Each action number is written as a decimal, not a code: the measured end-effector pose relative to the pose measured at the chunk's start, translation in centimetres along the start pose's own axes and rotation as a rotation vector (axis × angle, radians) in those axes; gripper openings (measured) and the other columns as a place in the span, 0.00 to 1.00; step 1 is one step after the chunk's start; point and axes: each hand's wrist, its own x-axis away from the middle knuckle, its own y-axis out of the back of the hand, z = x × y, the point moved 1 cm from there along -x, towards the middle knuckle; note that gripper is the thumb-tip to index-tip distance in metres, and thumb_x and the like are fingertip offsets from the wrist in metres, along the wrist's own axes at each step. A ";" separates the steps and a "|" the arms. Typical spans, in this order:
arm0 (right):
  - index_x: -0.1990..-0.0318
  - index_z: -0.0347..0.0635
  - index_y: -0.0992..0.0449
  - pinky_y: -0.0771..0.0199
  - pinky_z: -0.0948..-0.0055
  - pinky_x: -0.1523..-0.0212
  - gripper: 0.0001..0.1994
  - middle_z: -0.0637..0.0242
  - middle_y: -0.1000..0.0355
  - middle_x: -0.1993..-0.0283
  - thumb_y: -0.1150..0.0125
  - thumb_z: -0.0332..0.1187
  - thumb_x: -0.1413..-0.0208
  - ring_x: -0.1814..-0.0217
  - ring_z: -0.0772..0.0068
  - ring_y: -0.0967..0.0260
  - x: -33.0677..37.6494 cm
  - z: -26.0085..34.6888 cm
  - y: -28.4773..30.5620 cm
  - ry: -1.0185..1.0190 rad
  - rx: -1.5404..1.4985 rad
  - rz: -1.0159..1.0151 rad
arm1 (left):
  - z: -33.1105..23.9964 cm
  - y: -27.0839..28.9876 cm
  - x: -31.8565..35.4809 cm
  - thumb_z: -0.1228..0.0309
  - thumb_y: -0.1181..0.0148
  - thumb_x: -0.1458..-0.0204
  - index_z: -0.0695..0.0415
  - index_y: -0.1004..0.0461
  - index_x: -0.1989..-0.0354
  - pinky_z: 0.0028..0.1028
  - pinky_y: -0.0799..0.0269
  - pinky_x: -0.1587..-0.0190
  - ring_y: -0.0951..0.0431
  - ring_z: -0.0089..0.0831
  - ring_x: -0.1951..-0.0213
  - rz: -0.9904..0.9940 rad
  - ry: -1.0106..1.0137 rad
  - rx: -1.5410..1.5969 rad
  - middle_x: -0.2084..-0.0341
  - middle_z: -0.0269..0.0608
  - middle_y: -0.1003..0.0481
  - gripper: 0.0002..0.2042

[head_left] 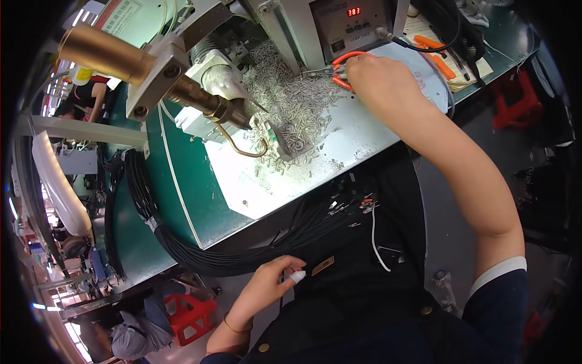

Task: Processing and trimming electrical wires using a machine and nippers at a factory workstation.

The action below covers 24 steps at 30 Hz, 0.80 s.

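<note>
One steady right hand [379, 77] serves you best, gripping red-handled pliers [344, 57], upper center, your left hand [271, 283] half-open, lower center.

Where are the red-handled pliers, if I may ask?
In the head view, the pliers are right of top centre, in the right hand, below the red display.

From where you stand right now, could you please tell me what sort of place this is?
Probably a factory workshop for cable assembly: there is a thick bundle of black cables, a heap of small metal pieces and a machine panel with a red digital display.
</note>
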 end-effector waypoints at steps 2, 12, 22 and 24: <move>0.74 0.37 0.33 0.30 0.67 0.74 0.03 0.58 0.30 0.72 0.49 0.27 0.55 0.71 0.60 0.30 0.2 -0.1 0.3 -0.023 -0.003 -0.046 | 1.0 -0.8 -0.1 0.79 0.43 0.59 0.60 0.30 0.60 0.24 0.36 0.58 0.30 0.32 0.60 0.052 0.048 -0.130 0.63 0.42 0.31 0.14; 0.74 0.40 0.28 0.34 0.70 0.79 0.02 0.62 0.31 0.78 0.43 0.28 0.55 0.80 0.62 0.33 7.9 4.8 3.3 -0.031 -0.528 -0.197 | 1.7 -0.8 0.5 0.77 0.38 0.65 0.59 0.37 0.52 0.35 0.45 0.48 0.40 0.40 0.49 -0.851 -0.362 -0.576 0.52 0.47 0.39 0.27; 0.76 0.45 0.28 0.34 0.74 0.81 0.03 0.68 0.31 0.81 0.43 0.31 0.55 0.81 0.69 0.32 12.2 12.5 1.1 0.307 -0.874 -0.102 | 6.6 12.4 3.1 0.62 0.37 0.61 0.63 0.43 0.48 0.38 0.47 0.46 0.42 0.46 0.47 -1.740 0.140 -0.171 0.50 0.52 0.42 0.33; 0.76 0.45 0.28 0.33 0.74 0.81 0.03 0.68 0.30 0.80 0.43 0.31 0.54 0.81 0.70 0.31 12.1 13.4 1.6 0.414 -0.853 -0.014 | 6.5 13.6 2.4 0.59 0.34 0.64 0.65 0.42 0.49 0.34 0.39 0.52 0.35 0.44 0.55 -1.656 0.460 -0.411 0.54 0.54 0.36 0.35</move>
